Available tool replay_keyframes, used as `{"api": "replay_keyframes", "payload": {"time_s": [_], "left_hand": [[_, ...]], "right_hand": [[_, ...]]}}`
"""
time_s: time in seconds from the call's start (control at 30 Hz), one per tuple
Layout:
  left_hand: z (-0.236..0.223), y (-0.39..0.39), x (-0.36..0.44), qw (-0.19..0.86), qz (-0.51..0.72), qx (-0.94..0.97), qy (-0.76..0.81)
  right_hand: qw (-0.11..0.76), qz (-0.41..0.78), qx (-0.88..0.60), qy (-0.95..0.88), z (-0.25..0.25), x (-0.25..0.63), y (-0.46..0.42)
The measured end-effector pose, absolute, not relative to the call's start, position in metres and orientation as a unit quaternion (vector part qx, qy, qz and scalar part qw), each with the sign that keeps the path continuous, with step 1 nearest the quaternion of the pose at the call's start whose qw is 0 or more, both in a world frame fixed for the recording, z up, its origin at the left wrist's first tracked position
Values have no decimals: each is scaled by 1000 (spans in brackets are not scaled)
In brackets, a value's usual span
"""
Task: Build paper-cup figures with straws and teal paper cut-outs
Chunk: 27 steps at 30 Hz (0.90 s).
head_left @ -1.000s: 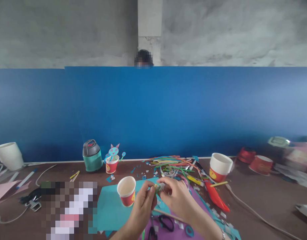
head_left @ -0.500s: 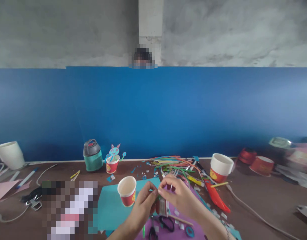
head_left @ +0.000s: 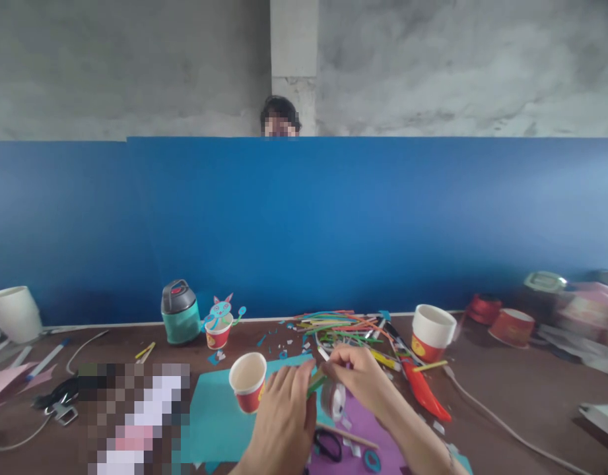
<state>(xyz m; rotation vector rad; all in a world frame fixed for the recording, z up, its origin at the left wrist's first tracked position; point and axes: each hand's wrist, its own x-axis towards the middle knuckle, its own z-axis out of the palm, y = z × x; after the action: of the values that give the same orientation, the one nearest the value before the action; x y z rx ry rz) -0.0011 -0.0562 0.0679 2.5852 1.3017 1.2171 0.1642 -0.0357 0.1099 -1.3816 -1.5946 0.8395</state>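
Centrally, green strip (head_left: 315, 384) lies between hands, long axis slanting from left hand (head_left: 285, 410) up toward right hand (head_left: 356, 375). Left fingers pinch strip; right fingertips crowd far end (from where I stand, cannot tell if pinching), tape roll (head_left: 329, 400) just below.

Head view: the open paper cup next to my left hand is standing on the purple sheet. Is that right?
Not quite: the paper cup next to the left hand stands on the teal sheet, not on the purple sheet, as the head view shows.
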Motion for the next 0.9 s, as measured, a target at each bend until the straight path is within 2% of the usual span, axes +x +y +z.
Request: {"api": "replay_keyframes", "payload": {"time_s": [0.1, 0.23, 0.5, 0.7, 0.9], "left_hand": [[76, -59, 3, -118, 335, 838, 415], [80, -55, 12, -181, 321, 824, 431], [68, -43, 7, -140, 319, 818, 458], [72, -36, 0, -148, 341, 810, 454], [72, -32, -1, -130, 348, 810, 455]], "right_hand": [[435, 345, -549, -625, 112, 163, -36], [436, 364, -547, -615, 112, 161, -35], [495, 271, -508, -651, 107, 162, -31], [442, 267, -515, -684, 103, 156, -40], [471, 247, -493, -688, 92, 151, -41]]}}
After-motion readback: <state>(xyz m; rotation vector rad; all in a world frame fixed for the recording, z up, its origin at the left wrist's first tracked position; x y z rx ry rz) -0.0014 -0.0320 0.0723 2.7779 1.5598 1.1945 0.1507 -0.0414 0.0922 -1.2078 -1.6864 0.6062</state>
